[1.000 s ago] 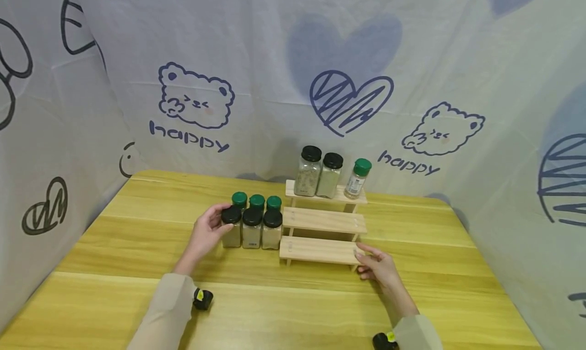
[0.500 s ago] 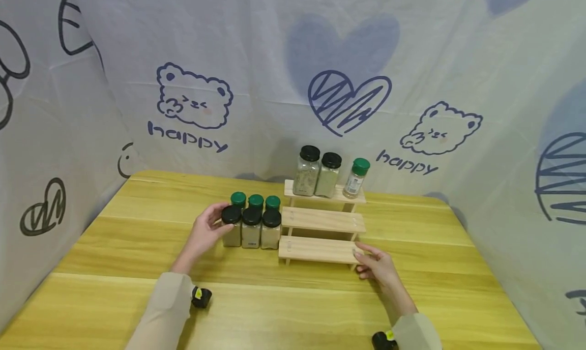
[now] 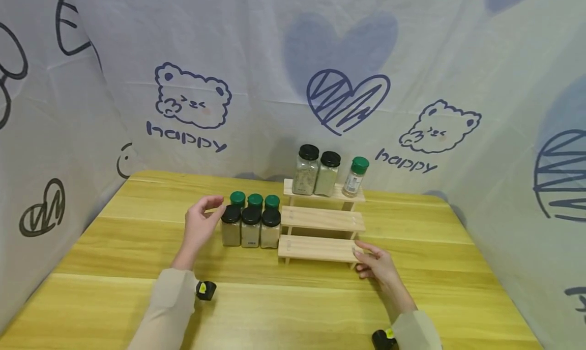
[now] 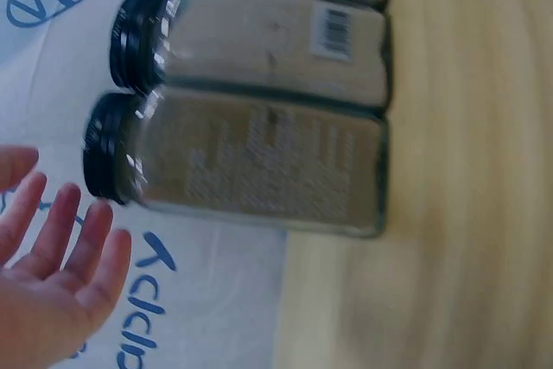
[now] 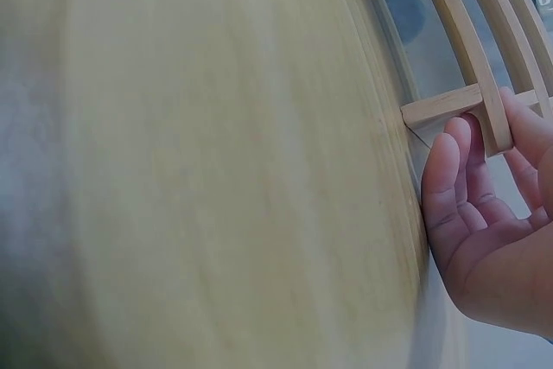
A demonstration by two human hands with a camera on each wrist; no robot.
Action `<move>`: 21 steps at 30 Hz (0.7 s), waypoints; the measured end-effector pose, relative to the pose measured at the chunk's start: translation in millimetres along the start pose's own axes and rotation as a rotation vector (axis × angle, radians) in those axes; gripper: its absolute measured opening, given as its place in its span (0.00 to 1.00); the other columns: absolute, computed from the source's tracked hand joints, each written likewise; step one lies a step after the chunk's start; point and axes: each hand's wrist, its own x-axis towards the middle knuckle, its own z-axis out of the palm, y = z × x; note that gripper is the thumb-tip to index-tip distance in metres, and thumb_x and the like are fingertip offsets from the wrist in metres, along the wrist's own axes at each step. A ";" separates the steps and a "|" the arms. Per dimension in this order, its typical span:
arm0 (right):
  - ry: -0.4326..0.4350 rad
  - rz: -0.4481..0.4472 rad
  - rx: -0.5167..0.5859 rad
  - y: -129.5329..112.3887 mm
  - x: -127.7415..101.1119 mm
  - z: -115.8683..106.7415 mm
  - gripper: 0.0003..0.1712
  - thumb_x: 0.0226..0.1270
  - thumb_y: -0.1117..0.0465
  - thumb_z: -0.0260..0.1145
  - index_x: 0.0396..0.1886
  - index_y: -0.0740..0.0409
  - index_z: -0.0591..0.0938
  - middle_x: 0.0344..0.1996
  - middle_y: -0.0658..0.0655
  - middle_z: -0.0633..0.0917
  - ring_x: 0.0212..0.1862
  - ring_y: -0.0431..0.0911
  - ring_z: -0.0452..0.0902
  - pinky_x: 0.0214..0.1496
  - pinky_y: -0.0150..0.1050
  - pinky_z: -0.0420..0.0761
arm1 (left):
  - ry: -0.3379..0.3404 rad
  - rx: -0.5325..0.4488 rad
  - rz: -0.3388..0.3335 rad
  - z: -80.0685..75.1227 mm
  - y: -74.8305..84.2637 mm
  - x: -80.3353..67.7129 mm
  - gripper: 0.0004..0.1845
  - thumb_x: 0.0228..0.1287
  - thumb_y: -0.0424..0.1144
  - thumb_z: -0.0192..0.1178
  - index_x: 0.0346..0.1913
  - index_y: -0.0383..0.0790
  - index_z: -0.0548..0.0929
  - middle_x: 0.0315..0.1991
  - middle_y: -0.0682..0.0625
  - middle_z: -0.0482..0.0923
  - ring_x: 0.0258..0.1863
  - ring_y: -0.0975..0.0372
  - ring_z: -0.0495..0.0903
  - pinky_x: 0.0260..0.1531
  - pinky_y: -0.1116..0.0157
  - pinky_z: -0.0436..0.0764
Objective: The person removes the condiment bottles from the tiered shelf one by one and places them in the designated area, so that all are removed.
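Beside the leftmost black-lidded spice jar [image 3: 231,230], my left hand [image 3: 200,229] hovers with relaxed fingers. The left wrist view shows a small gap between the fingers [image 4: 111,270] and that jar's black lid [image 4: 102,149]. Two more black-lidded jars stand in line with it, and three green-lidded jars [image 3: 255,200] are partly hidden behind. To their right is a three-step wooden rack [image 3: 320,219]. My right hand [image 3: 379,267] grips the right end of its lowest step, thumb above and fingers below, as the right wrist view [image 5: 488,239] confirms.
On the rack's top step stand two tall black-lidded jars [image 3: 305,176] and, apart from them at the right, a green-lidded jar [image 3: 354,179]. A printed cloth [image 3: 270,111] hangs behind and beside the wooden table [image 3: 256,309].
My left hand has let go of the leftmost black-lidded jar and shifted slightly left and up. The right hand keeps its hold on the rack, and the jars stay in place.
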 end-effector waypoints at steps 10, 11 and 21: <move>-0.007 0.000 0.014 0.6 0.1 -0.9 0.26 0.58 0.65 0.63 0.57 0.64 0.71 0.20 0.54 0.81 0.19 0.41 0.76 0.19 0.33 0.78 | 0.105 -0.004 0.138 21.1 11.0 5.6 0.09 0.57 0.28 0.58 0.40 0.25 0.79 0.36 0.36 0.78 0.35 0.60 0.75 0.30 0.77 0.73; -0.011 -0.002 0.013 0.5 -0.1 -1.0 0.26 0.58 0.65 0.63 0.58 0.64 0.71 0.20 0.54 0.81 0.19 0.41 0.76 0.19 0.33 0.78 | 0.104 -0.006 0.146 23.2 12.4 5.5 0.08 0.58 0.28 0.57 0.39 0.26 0.79 0.36 0.35 0.78 0.35 0.59 0.76 0.30 0.77 0.73; -0.026 -0.001 0.008 0.4 -0.7 -1.1 0.27 0.59 0.65 0.63 0.58 0.64 0.70 0.20 0.54 0.81 0.20 0.41 0.76 0.20 0.33 0.78 | 0.071 -0.053 0.171 43.4 18.6 4.4 0.06 0.58 0.28 0.57 0.37 0.28 0.81 0.34 0.38 0.79 0.30 0.64 0.75 0.26 0.76 0.74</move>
